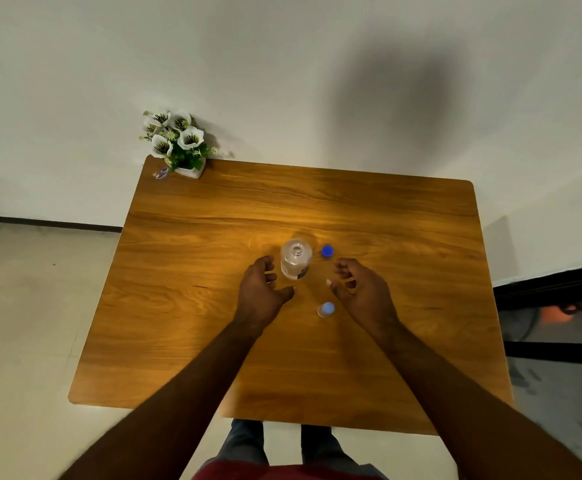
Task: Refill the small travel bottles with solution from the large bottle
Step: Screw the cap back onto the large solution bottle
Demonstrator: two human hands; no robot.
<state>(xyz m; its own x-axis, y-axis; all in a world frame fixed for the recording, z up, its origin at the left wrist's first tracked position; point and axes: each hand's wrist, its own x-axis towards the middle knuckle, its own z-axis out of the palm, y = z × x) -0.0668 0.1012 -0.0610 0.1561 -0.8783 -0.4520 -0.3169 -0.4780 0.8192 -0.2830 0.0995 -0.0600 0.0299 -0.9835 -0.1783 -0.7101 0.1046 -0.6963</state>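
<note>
Pale walls back a wooden table [192, 306] with a flower pot [182, 147] at its upper left corner. At centre frame the left hand [261, 292] and right hand [358, 289] hover with loosely curled fingers, holding nothing, either side of the uncapped clear large bottle [295, 259]. Its blue cap [327, 251] lies just right; the blue-capped small travel bottle [326, 309] stands below, so a careless reach could tip the open bottle and spill.

lg bottle [295, 259] mid table [192, 306], cap [327, 251] right, sm bottle [326, 309] in front
</note>
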